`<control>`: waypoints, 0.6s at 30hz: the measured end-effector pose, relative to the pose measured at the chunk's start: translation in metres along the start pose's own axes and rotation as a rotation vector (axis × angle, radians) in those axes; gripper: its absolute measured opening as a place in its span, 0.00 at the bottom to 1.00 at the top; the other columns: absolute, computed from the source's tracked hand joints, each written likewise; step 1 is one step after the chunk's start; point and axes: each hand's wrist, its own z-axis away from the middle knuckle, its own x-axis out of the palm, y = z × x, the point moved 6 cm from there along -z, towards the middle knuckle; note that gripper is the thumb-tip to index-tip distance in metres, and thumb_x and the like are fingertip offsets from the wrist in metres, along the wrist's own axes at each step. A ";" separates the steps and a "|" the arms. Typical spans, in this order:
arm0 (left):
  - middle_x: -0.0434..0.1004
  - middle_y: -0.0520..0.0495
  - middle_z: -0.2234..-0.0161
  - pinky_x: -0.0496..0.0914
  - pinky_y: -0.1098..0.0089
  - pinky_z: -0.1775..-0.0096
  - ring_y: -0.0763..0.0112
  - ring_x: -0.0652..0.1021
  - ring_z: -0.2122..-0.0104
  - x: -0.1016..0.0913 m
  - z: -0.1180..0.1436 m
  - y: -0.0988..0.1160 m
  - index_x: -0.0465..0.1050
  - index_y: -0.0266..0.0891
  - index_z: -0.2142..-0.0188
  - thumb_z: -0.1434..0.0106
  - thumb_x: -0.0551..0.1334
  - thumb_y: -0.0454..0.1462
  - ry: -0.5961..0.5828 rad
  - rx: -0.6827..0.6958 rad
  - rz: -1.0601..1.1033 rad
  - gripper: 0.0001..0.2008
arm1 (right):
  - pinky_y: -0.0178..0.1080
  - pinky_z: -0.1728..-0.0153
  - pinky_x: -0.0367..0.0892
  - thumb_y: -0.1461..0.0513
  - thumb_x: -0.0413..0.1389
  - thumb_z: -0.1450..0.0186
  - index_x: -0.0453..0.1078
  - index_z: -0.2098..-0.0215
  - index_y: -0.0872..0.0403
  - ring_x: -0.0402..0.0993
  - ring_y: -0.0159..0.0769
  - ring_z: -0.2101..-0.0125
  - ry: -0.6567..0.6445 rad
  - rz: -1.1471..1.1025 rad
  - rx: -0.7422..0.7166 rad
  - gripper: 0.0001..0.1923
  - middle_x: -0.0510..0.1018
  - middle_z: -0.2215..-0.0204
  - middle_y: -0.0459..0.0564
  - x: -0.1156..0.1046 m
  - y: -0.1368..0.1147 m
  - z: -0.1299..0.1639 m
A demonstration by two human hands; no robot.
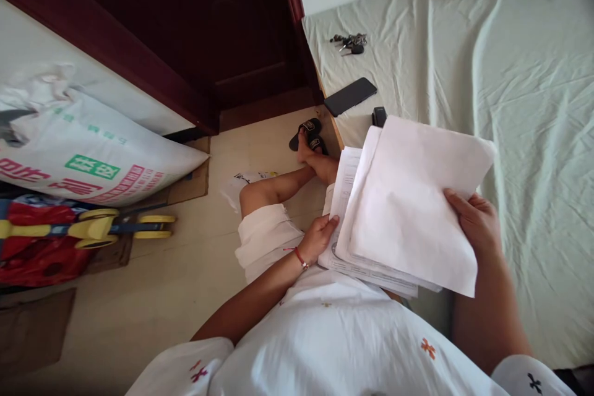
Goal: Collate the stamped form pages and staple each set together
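A stack of papers point(408, 210) is held by both hands. The left hand point(318, 238) is closed on its left edge, the right hand point(477, 223) on its right. A phone point(350, 96) lies far off on the bed point(533, 105).

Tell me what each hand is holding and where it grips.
Both hands hold one stack of papers. The left hand pinches its lower left edge; the right hand grips the right edge of the top sheets, thumb on top.

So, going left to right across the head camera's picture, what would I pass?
Printed sack → yellow-wheeled toy → left hand → stack of papers → right hand → rumpled bedsheet.
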 end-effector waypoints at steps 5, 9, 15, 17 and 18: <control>0.84 0.44 0.68 0.72 0.66 0.65 0.64 0.80 0.70 0.001 0.000 -0.002 0.80 0.35 0.63 0.42 0.67 0.60 -0.012 -0.022 0.046 0.28 | 0.31 0.84 0.66 0.58 0.74 0.53 0.79 0.69 0.56 0.71 0.30 0.83 0.000 -0.169 0.053 0.16 0.80 0.78 0.46 -0.014 -0.004 -0.003; 0.84 0.43 0.68 0.73 0.65 0.65 0.63 0.81 0.70 0.003 0.000 -0.001 0.80 0.35 0.62 0.43 0.68 0.60 -0.030 -0.036 0.058 0.29 | 0.32 0.84 0.66 0.58 0.74 0.51 0.78 0.69 0.55 0.70 0.29 0.84 -0.038 -0.160 0.083 0.15 0.78 0.79 0.43 -0.011 -0.004 0.005; 0.84 0.44 0.69 0.72 0.65 0.66 0.65 0.78 0.72 0.003 0.002 0.008 0.81 0.35 0.65 0.44 0.68 0.61 0.007 -0.028 0.015 0.29 | 0.34 0.82 0.69 0.56 0.73 0.49 0.80 0.64 0.52 0.73 0.32 0.81 -0.049 -0.039 -0.057 0.17 0.81 0.75 0.45 0.007 0.001 0.006; 0.84 0.44 0.68 0.73 0.65 0.64 0.64 0.79 0.69 0.000 0.003 0.011 0.82 0.36 0.65 0.44 0.66 0.62 0.046 -0.007 -0.026 0.29 | 0.34 0.81 0.71 0.55 0.73 0.49 0.80 0.63 0.50 0.73 0.32 0.80 -0.086 -0.002 -0.077 0.17 0.82 0.73 0.44 0.012 0.008 0.002; 0.85 0.44 0.66 0.73 0.64 0.61 0.62 0.79 0.66 -0.002 0.002 0.012 0.82 0.36 0.65 0.43 0.66 0.62 0.071 0.009 -0.038 0.30 | 0.34 0.81 0.71 0.55 0.73 0.49 0.80 0.64 0.49 0.73 0.33 0.79 -0.105 0.017 -0.084 0.16 0.82 0.72 0.44 0.014 0.010 0.000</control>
